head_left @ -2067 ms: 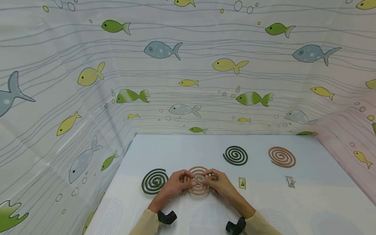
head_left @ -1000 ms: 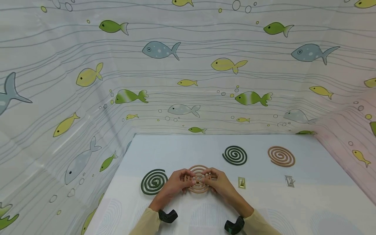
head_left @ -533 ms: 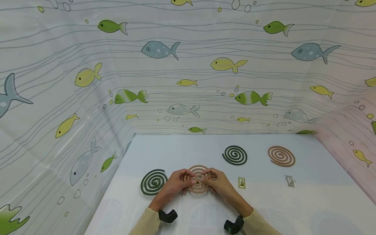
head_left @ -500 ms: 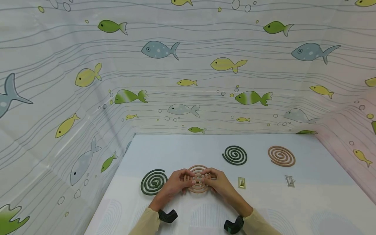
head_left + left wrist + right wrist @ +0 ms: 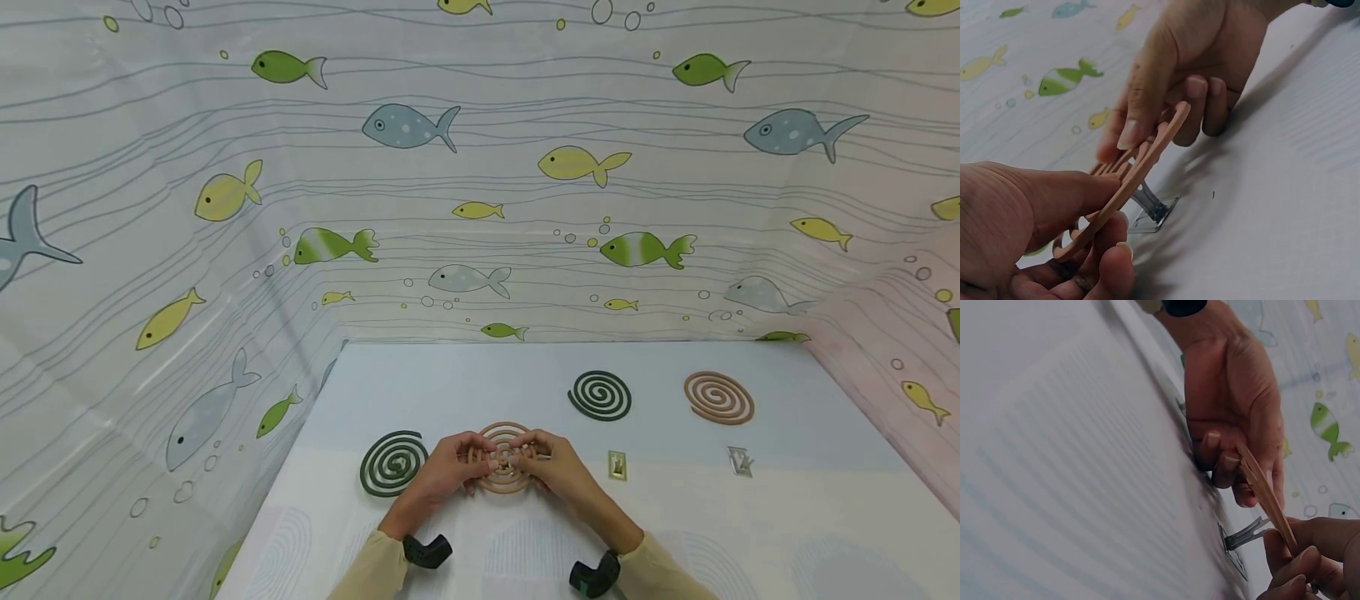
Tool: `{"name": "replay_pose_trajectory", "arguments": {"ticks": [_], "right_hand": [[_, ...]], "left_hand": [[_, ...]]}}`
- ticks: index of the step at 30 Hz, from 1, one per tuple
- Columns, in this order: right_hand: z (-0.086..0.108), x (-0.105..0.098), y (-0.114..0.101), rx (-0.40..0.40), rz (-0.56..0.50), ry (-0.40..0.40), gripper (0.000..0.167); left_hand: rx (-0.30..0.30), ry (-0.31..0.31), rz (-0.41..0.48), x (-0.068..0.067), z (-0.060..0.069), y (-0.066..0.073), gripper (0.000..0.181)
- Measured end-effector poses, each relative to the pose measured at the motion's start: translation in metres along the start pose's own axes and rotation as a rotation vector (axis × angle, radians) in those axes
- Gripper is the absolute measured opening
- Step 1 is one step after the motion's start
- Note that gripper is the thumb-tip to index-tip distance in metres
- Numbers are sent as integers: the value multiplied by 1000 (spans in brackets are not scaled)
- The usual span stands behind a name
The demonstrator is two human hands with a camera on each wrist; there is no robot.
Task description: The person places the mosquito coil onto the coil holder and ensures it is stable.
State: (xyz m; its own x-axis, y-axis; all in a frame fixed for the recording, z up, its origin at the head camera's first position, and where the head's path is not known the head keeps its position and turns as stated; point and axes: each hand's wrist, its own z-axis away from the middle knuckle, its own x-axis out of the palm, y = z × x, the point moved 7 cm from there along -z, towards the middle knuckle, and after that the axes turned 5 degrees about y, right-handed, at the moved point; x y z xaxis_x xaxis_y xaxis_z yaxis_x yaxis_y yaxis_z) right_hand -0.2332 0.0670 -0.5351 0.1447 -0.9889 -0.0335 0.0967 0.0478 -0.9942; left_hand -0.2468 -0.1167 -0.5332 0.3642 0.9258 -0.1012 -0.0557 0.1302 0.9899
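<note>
Both hands hold a brown mosquito coil (image 5: 506, 489) near the middle of the table. My left hand (image 5: 446, 468) pinches its left side, and my right hand (image 5: 558, 468) pinches the opposite side. A thin metal coil stand (image 5: 1151, 209) is beneath the coil in the left wrist view, its flat base on the table. In the right wrist view the forked prong of the stand (image 5: 1246, 534) reaches the coil's underside. Whether it is fixed in the coil's centre I cannot tell. Fingers partly cover the coil.
A green coil (image 5: 382, 487) is left of my left hand. Farther back to the right lie another green coil (image 5: 600, 396) and a brown coil (image 5: 718, 398). A gold-looking stand (image 5: 617, 467) and a silver one (image 5: 741, 462) lie right of my right hand.
The hands stay around the brown coil with almost the same hold. My right fingertips have shifted slightly left over its centre; the other coils and stands have not moved.
</note>
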Motion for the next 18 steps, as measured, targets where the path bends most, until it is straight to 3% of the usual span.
{"name": "replay_pose_trajectory", "arguments": {"ticks": [18], "right_hand": [[-2,0,-2,-8,3,13,30]], "left_hand": [[2,7,-19,-1,2,6,31]]}}
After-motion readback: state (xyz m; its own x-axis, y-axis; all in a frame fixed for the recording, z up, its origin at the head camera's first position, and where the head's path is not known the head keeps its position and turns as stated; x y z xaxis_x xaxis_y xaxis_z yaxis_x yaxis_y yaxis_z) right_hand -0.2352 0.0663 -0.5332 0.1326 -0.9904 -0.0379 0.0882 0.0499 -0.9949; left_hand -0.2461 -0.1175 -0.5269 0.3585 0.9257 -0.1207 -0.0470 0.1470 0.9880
